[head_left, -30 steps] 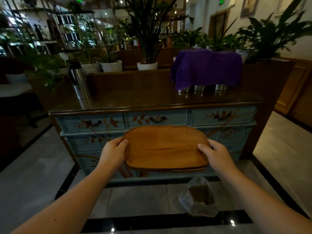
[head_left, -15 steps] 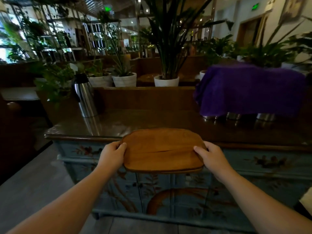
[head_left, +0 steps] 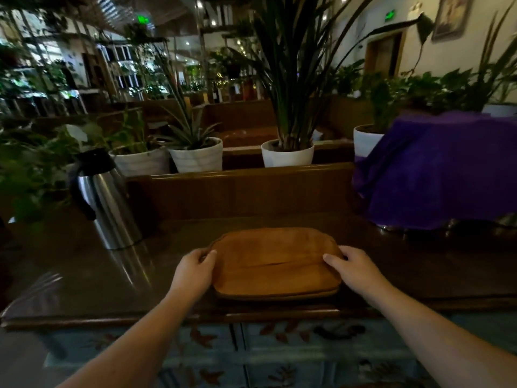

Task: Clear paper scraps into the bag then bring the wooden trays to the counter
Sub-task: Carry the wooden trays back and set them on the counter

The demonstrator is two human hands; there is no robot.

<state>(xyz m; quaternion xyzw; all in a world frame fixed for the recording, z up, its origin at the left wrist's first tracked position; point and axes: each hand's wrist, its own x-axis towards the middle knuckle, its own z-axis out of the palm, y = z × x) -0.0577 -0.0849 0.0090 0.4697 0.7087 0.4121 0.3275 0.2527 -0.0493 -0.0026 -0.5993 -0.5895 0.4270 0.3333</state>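
The stacked wooden trays (head_left: 275,264) lie flat on the dark glossy counter top (head_left: 84,281), close to its front edge. Two layered edges show along the near side. My left hand (head_left: 194,271) grips the left end, thumb on top. My right hand (head_left: 354,268) grips the right end the same way. No paper scraps and no bag are in view.
A steel thermos jug (head_left: 107,200) stands on the counter's left. A purple cloth (head_left: 444,169) covers metal items at the right. White plant pots (head_left: 286,155) line the wooden ledge behind. Painted blue drawers (head_left: 279,357) sit below the counter edge.
I have stepped up to the counter and moved the trays forward and down onto its top. The plastic bag seen on the floor earlier has dropped out of view.
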